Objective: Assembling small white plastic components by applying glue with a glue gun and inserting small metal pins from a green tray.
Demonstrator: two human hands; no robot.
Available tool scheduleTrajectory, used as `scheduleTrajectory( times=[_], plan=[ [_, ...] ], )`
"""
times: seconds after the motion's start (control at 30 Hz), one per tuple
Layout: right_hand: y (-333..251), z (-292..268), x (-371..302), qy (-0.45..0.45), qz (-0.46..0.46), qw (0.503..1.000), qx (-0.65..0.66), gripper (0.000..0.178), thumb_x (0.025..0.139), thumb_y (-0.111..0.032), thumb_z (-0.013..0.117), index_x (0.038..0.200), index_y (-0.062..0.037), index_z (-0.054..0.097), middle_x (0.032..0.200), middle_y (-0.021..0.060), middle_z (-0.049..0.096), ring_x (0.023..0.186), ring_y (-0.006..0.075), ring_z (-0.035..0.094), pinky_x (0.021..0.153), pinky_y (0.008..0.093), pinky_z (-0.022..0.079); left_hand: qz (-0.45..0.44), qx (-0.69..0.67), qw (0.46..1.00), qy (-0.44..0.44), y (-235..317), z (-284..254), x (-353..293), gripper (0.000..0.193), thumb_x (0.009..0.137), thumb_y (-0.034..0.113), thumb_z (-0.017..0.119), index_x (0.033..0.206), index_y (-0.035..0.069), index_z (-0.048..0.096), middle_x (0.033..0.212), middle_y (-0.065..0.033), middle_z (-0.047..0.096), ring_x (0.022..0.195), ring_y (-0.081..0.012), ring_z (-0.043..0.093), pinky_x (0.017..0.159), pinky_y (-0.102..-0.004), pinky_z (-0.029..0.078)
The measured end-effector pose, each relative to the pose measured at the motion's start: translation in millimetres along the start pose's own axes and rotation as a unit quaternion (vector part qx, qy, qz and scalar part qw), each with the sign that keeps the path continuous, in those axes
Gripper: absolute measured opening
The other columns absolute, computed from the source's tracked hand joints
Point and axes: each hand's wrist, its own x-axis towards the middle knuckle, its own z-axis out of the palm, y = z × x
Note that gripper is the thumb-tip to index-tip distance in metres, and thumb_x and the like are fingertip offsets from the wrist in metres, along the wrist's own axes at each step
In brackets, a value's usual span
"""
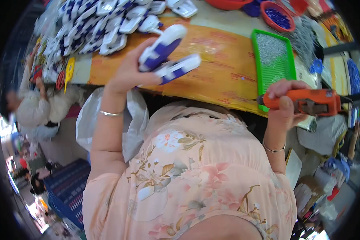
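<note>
My left hand (131, 69) grips white-and-purple plastic parts (164, 47) above the near side of the table. They look like two long rounded pieces spread apart in a V; whether they are joined at my palm is hidden. My right hand (286, 98) is wrapped around an orange electric screwdriver (314, 102), its dark tip pointing left over the table edge. Just beyond that hand lies a green ribbed tray (257, 66) with a heap of small silvery screws (271, 47) at its far end.
A large pile of white-and-purple parts (96, 24) covers the back left of the table (218, 76). Yellow scissors (69, 70) lie at the left edge. A red bowl (264, 12) holds small purple pieces at the back right. A white sack (134, 116) hangs below the table edge; another person (36, 106) sits at left.
</note>
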Motion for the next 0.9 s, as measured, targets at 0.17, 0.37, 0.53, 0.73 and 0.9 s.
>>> scheduleTrajectory(
  times=[0.17,0.37,0.53,0.73,0.9],
  plan=[
    [12,4,6,-0.023,0.006,0.998,0.058,0.043,0.083,-0.015,0.083,0.110,-0.0009,0.052,0.080,0.0088,0.061,0.069,0.0199,0.061,0.065,0.0352,0.054,-0.120,-0.021,0.992,0.039,-13,-82,-134,0.103,0.051,0.022,0.098,0.140,-0.002,0.053,0.127,-0.0106,0.066,0.115,-0.0212,0.065,0.106,-0.0343,0.046],
    [19,9,9,-0.031,0.005,0.998,0.061,0.045,0.081,-0.017,0.083,0.109,-0.0019,0.051,0.076,0.0080,0.059,0.065,0.0216,0.058,0.062,0.0377,0.052,-0.364,0.194,0.910,0.038,-48,-105,-198,0.077,0.059,0.021,0.088,0.128,0.007,0.060,0.112,-0.0046,0.064,0.102,-0.0161,0.059,0.090,-0.0315,0.049],
    [16,23,11,-0.039,0.031,0.998,0.045,0.044,0.081,-0.018,0.083,0.106,-0.0028,0.051,0.076,0.0078,0.060,0.066,0.0198,0.060,0.064,0.0357,0.054,-0.450,0.528,0.720,-0.023,-104,-79,-194,0.078,0.056,0.020,0.088,0.130,0.009,0.064,0.121,-0.0189,0.069,0.114,-0.0365,0.066,0.099,-0.0426,0.053],
    [11,15,7,-0.065,0.018,0.998,0.003,0.039,0.086,-0.014,0.075,0.115,-0.0033,0.051,0.082,0.0081,0.059,0.069,0.0193,0.058,0.065,0.0364,0.051,-0.262,0.478,0.838,0.026,-7,-29,-106,0.043,0.072,0.021,0.077,0.111,0.002,0.069,0.097,-0.0224,0.070,0.094,-0.0375,0.067,0.082,-0.0461,0.053],
    [9,23,5,-0.040,0.031,0.999,-0.011,0.047,0.085,-0.020,0.080,0.115,-0.0048,0.048,0.077,0.0058,0.057,0.068,0.0169,0.058,0.064,0.0343,0.053,0.115,0.514,0.840,0.131,15,-29,0,0.035,0.080,0.016,0.076,0.109,0.001,0.064,0.097,-0.0161,0.061,0.088,-0.0319,0.063,0.077,-0.0396,0.050]
  ],
)
